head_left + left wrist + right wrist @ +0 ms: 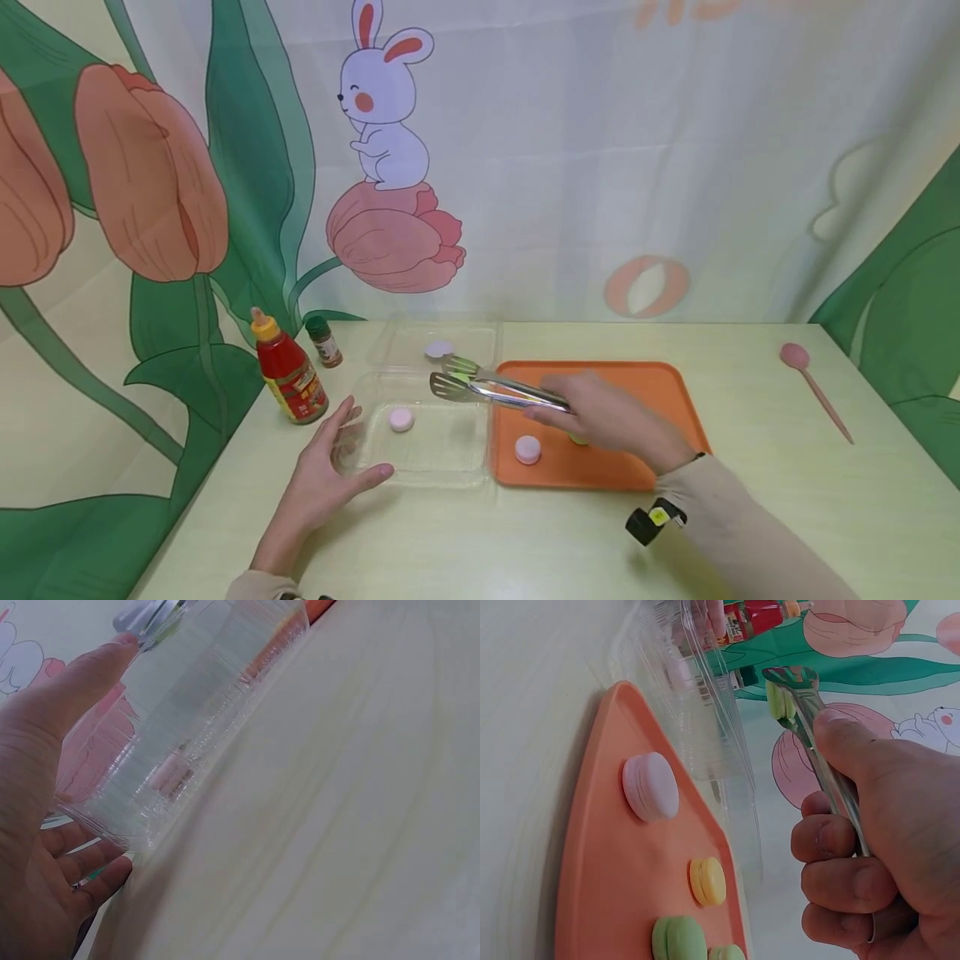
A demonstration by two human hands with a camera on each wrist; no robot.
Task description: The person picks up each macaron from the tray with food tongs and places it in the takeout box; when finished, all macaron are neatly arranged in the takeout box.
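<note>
My right hand grips metal tongs above the orange tray. Their slotted tips hold a light green macaron, raised over the clear plastic box. Inside that box, toward its left side, lies a pink macaron. My left hand is at the box's left end, thumb and fingers spread about its corner. On the tray sit another pink macaron, a yellow one and green ones, partly hidden by my right hand in the head view.
The box's hinged lid stands raised behind it, with a pale lilac shape showing there. A red sauce bottle and a small green-capped jar stand at the left. A pink spoon lies at the far right.
</note>
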